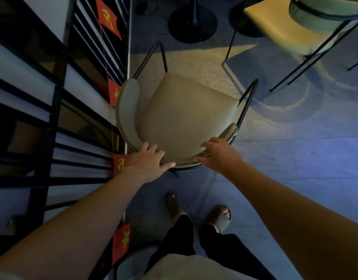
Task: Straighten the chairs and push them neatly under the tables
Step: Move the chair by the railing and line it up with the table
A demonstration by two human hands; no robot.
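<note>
Tan padded chair with thin black metal legs (184, 114) at frame centre, its curved backrest hard against the black slatted screen hung with small red flags (59, 110) at 9 o'clock; open grey tiled floor (295, 150) from 2 to 5 o'clock. Seat front points toward 1 o'clock at the round black counter base (192, 23), long axis 7 to 1. Left hand (149, 161) grips the backrest rim, right hand (220, 153) spread wide just over it, contact unclear; a second yellow-seated chair (291, 27) at 1 o'clock.

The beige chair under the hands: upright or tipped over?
Upright. The beige chair shows its seat facing up, its curved backrest under the left hand and right hand. Whether all its legs touch the floor: cannot tell.
</note>
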